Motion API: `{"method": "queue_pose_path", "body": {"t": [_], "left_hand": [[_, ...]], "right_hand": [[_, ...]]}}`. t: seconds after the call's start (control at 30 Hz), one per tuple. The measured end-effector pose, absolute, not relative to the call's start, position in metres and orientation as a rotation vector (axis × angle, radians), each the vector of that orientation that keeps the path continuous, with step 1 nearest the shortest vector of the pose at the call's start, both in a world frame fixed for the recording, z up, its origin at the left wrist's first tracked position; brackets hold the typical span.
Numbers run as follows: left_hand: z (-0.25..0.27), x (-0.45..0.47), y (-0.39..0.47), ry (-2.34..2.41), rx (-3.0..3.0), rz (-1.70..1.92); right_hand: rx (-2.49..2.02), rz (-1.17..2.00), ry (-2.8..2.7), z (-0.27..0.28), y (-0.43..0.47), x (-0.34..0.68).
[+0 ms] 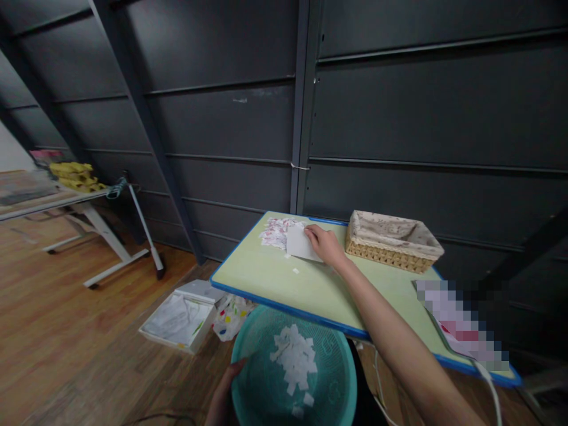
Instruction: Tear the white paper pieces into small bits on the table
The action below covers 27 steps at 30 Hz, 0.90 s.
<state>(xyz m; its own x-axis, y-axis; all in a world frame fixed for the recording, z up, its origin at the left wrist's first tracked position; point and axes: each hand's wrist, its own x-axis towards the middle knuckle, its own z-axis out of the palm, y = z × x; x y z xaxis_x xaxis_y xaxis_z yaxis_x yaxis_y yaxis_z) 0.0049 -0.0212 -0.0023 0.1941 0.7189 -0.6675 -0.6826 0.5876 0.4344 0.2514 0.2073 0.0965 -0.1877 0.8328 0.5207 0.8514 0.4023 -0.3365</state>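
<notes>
My right hand (323, 242) pinches a white card (302, 241), which stands tilted on the pale green tabletop (248, 273). Beside the card lies a heap of small paper scraps (276, 231), white with reddish print. One loose scrap (296, 271) sits nearer the front edge. Below the table is a green plastic basket (252, 343) with several white paper pieces (295, 361) inside. At its left rim is my left hand (227, 381), its thumb over the edge and its other fingers hidden outside.
A wicker basket with a cloth lining (390, 254) stands at the table's back right. A blurred-out device (461, 325) with a white cable lies at the right end. An open white box (180, 319) and a dotted plastic bag (231, 316) are on the floor.
</notes>
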Motion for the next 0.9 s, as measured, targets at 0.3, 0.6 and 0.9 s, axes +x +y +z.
{"method": "queue_pose_path", "body": {"t": [0.3, 0.6, 0.9], "left_hand": [[-0.009, 0.003, -0.014, 1.232, 0.186, 1.039], [-0.009, 0.004, -0.015, 1.117, 0.204, 1.095], [0.001, 0.009, -0.018, 1.133, 0.203, 1.124]], "right_hand": [[-1.304, 0.192, -1.920, 0.102, 0.209, 0.268], [-1.271, 0.351, -1.875, 0.102, 0.215, 0.281], [-1.327, 0.600, -1.922, 0.101, 0.216, 0.300]]}}
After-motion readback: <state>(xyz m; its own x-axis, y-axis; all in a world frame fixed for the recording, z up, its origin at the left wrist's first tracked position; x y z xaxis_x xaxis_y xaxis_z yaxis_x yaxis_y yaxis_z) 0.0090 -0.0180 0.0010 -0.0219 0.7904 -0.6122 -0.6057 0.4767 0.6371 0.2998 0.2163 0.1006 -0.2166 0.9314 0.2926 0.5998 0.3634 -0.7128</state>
